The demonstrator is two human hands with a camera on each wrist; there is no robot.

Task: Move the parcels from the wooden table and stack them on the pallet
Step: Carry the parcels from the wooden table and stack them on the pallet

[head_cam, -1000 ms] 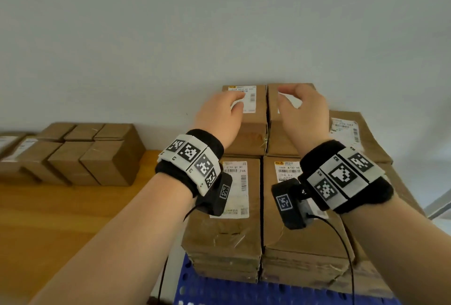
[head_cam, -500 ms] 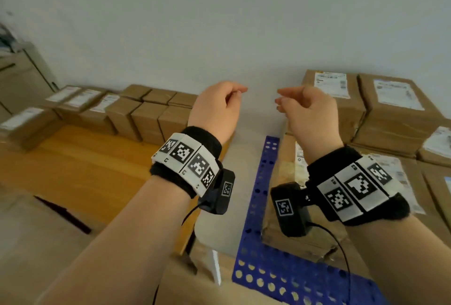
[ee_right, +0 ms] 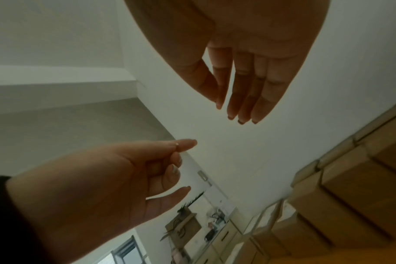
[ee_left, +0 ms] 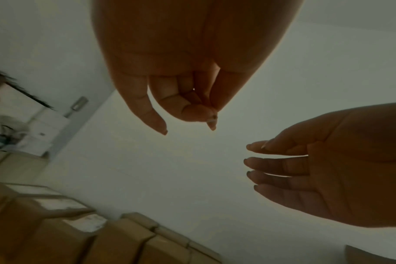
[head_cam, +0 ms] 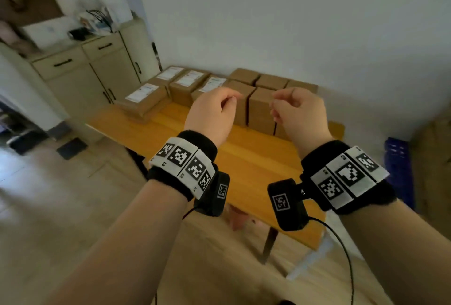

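Brown cardboard parcels stand along the far side of the wooden table (head_cam: 246, 158): labelled flat ones (head_cam: 146, 98) at the left, plain boxes (head_cam: 262, 109) at the right. My left hand (head_cam: 227, 104) and right hand (head_cam: 278, 109) hover side by side above the table's near half, short of the boxes. Both hold nothing, fingers loosely curled. The left wrist view shows the left hand (ee_left: 188, 123) empty, with parcels (ee_left: 115, 239) below. In the right wrist view the right hand (ee_right: 228, 112) has almost straight fingers and the parcels (ee_right: 350, 187) are at the right. The blue pallet (head_cam: 397, 165) shows at the right edge.
A beige cabinet (head_cam: 92, 70) with clutter on top stands left of the table against the wall. Blurred brown parcels (head_cam: 432, 158) rise at the far right beside the pallet. Light wooden floor (head_cam: 61, 207) lies to the left and in front of the table.
The view has swung left from the stacked parcels on the pallet to the wooden table. Both hands came off the stack and now hang empty over the table.
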